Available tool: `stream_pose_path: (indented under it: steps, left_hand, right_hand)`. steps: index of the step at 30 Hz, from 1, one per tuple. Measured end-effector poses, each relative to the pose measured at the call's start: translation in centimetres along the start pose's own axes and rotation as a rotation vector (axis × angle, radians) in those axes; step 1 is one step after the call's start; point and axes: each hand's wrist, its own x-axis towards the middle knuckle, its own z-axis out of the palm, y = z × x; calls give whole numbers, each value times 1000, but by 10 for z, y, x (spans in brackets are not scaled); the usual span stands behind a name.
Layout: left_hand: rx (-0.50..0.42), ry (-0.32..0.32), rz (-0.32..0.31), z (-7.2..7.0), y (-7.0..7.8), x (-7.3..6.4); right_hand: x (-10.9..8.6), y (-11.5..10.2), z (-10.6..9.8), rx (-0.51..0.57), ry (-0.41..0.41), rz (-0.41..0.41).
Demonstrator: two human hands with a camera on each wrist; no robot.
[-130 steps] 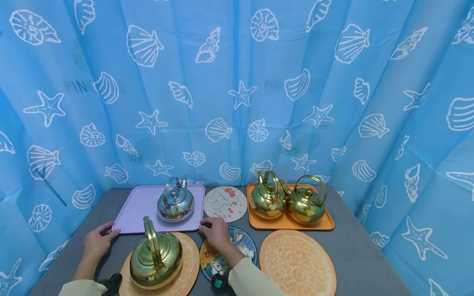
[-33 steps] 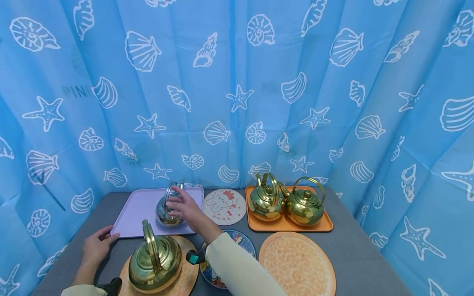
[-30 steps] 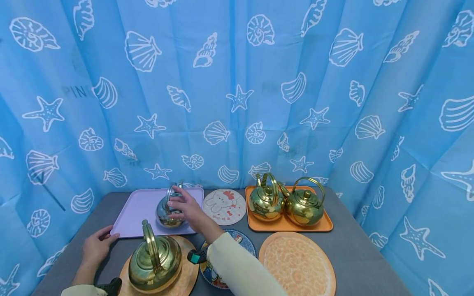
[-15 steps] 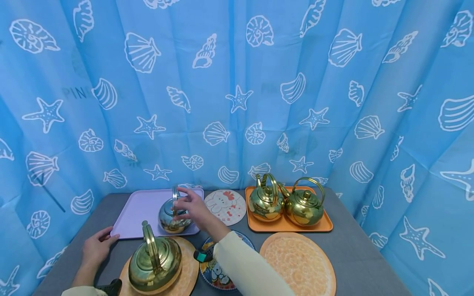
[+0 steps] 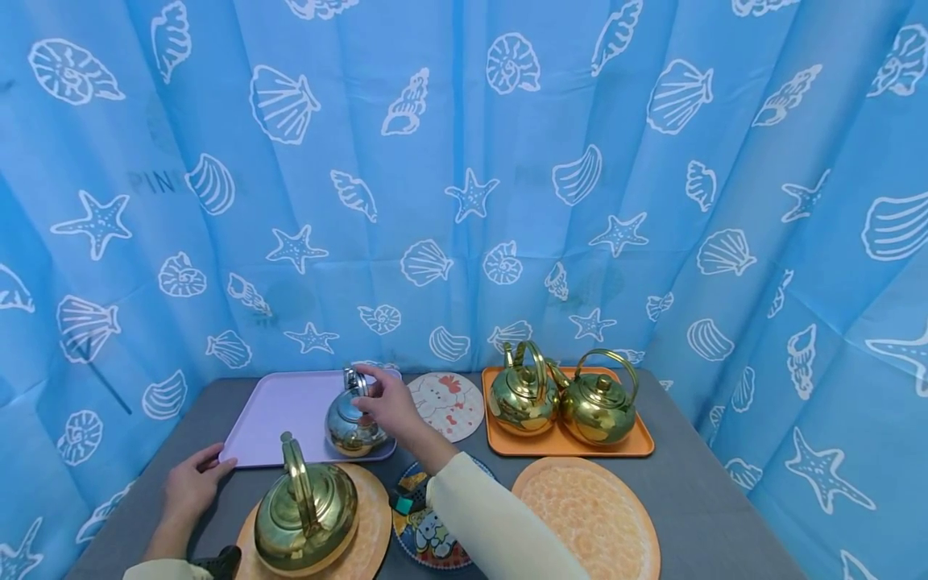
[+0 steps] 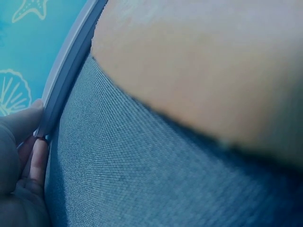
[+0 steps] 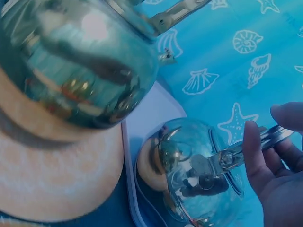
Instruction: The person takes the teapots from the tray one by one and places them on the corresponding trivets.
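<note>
Right hand has its fingers curled round the upright handle of a silver kettle; right wrist view shows thumb and fingers on either side of that handle. Kettle is at the right end of the lilac tray, close to its near edge; can't tell if the base touches the tray or sits just clear of it. Left hand pinches the tray's near left corner, thumb on top, fingers under the rim in the left wrist view.

Just nearer than the tray: big gold kettle, upright on a tan round mat. Right of that mat, a blue cartoon mat, partly behind the right sleeve. Farther back, right of the lilac tray, a white rabbit mat.

Far right: orange tray with two smaller gold kettles side by side, one left, one right. Near right, a second tan mat, partly covered by the sleeve. Everything's on a grey cloth. Blue curtain with white shells and starfish hangs behind. Black straps on both wrists.
</note>
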Motion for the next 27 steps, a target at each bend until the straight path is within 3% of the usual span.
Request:
stream_pose_path:
  steps: [4,7,13,21,27]
  left_hand:
    - [-10,-2,7,0,1,-1]
    - [-6,-2,9,0,2,-2]
    - [-2,-1,11,0,2,-4]
    - [-8,-7,14,0,1,-2]
    - [2,5,16,-1,3,-4]
  right_hand:
    - [-1,1,-2,-188,23,-59]
    - [-3,2,-4,-261,22,-87]
    - [-8,1,-10,-348,23,-146]
    - [-14,-2,-21,-465,44,-316]
    - [-16,-3,-29,-545,49,-394]
